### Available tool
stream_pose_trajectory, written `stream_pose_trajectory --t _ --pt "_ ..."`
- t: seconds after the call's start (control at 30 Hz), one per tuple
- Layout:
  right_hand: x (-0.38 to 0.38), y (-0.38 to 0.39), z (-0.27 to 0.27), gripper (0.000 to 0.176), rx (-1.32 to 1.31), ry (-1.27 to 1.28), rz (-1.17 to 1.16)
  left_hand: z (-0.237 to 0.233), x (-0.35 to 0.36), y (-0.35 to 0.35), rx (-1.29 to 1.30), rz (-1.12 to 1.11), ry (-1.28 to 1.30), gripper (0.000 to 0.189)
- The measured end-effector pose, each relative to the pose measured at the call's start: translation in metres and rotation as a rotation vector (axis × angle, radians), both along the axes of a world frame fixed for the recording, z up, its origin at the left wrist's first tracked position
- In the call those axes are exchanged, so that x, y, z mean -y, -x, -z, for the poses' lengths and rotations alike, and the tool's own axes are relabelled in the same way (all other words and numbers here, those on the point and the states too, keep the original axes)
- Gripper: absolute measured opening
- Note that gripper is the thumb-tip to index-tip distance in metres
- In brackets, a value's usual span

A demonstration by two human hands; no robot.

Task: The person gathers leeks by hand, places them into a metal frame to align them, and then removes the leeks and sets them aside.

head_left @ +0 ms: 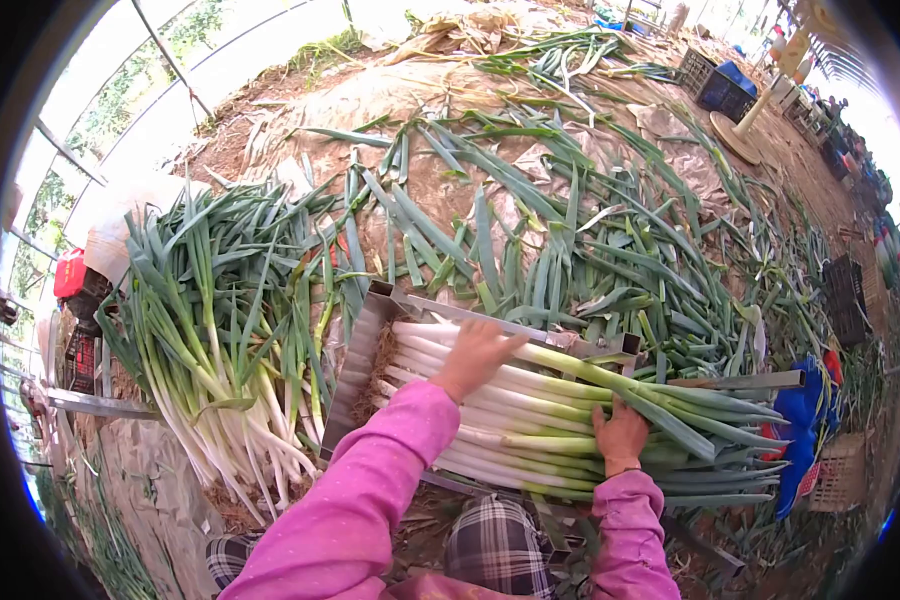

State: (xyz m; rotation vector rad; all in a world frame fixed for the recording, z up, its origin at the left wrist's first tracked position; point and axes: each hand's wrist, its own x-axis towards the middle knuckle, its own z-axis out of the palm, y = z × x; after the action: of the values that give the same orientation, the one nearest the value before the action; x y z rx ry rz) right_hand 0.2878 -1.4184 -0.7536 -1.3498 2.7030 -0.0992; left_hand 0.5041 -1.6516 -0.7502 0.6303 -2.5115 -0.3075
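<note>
A metal tray [354, 378] with raised walls holds a row of leeks [490, 424], white shafts and roots to the left, green leaves reaching out past its right end. My left hand [473, 358] is on the upper white shafts near the far wall, its fingers curled over a leek. Farther right, my right hand [622, 437] grips a leek where the shaft turns green, thumb and fingers around it. What lies beneath both palms is hidden. Left of the tray is a large heap of untrimmed leeks [215, 350], roots toward me.
Cut green leaves [610, 255] litter the ground beyond the tray. A metal bar [100, 402] juts in at left, near a red container [70, 273]. Dark crates [722, 88] stand far right. A blue item [796, 425] and a pale crate [838, 475] sit at right.
</note>
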Motion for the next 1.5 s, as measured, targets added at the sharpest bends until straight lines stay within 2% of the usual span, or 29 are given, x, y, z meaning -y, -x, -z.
stream_pose_trajectory --t 0.07,0.17,0.27,0.4,0.5,0.53,0.63,0.73,0.77,0.8,0.83,0.87,0.97,1.0,1.1,1.13,1.17,1.23,1.33,1.5 --pt "0.002 0.0 -0.004 0.06 0.022 0.011 0.016 0.007 0.006 0.002 0.066 0.02 -0.057 0.036" --pt "0.0 0.003 -0.006 0.058 -0.074 0.031 -0.083 0.015 0.002 0.001 0.163 0.041 -0.179 0.031" --pt "-0.006 0.012 -0.014 0.056 -0.038 0.108 -0.184 0.023 0.003 0.002 0.26 0.016 -0.197 0.027" --pt "0.012 0.029 -0.062 0.046 0.275 -0.17 -0.079 0.025 0.003 0.002 0.318 -0.006 -0.253 0.027" --pt "0.027 0.035 -0.084 0.043 -0.005 0.133 -0.102 0.029 0.003 0.004 0.322 -0.004 -0.25 0.028" --pt "0.031 0.032 -0.083 0.043 -0.165 0.215 -0.182 0.031 0.002 0.0 0.325 -0.005 -0.247 0.029" --pt "0.032 0.044 -0.03 0.044 -0.126 -0.093 -0.108 0.036 0.005 0.0 0.321 -0.045 -0.244 0.03" --pt "0.04 0.052 -0.031 0.044 -0.014 -0.147 -0.146 0.03 0.009 -0.022 0.362 -0.275 -0.328 0.031" --pt "0.039 0.058 -0.032 0.043 -0.011 -0.147 -0.151 0.036 0.015 -0.041 0.369 -0.256 -0.273 0.033" --pt "0.04 0.062 -0.031 0.044 -0.019 -0.15 -0.165 0.057 0.019 -0.055 0.16 -0.264 -0.181 0.031" --pt "0.04 0.063 -0.027 0.044 -0.026 -0.161 -0.181 0.076 0.026 -0.067 0.21 -0.243 0.094 0.033" --pt "0.041 0.065 -0.026 0.044 -0.022 -0.173 -0.177 0.052 0.019 -0.066 0.221 -0.279 -0.027 0.029" --pt "0.044 0.067 -0.025 0.045 -0.003 -0.219 -0.179 0.045 0.028 -0.064 0.312 -0.243 -0.194 0.038" --pt "0.047 0.067 -0.027 0.046 0.007 -0.233 -0.181 0.038 0.032 -0.064 0.458 -0.241 -0.349 0.046" --pt "0.045 0.065 -0.039 0.05 -0.015 -0.218 -0.201 0.019 0.03 -0.073 0.505 -0.208 -0.4 0.059" --pt "0.039 0.068 -0.023 0.055 -0.168 -0.098 -0.218 0.016 0.026 -0.081 0.608 -0.214 -0.403 0.066" --pt "0.036 0.059 -0.028 0.056 -0.169 -0.047 -0.173 0.011 0.022 -0.087 0.71 -0.222 -0.406 0.074" --pt "0.03 0.042 -0.05 0.059 -0.176 0.042 -0.092 0.005 0.005 -0.104 0.798 -0.226 -0.404 0.077" --pt "0.015 0.03 -0.029 0.063 -0.139 -0.091 -0.203 0.001 -0.004 -0.11 0.773 -0.263 -0.515 0.081" --pt "0.009 -0.001 -0.006 0.075 0.015 -0.097 -0.189 -0.024 -0.002 -0.105 0.831 -0.234 -0.613 0.088"
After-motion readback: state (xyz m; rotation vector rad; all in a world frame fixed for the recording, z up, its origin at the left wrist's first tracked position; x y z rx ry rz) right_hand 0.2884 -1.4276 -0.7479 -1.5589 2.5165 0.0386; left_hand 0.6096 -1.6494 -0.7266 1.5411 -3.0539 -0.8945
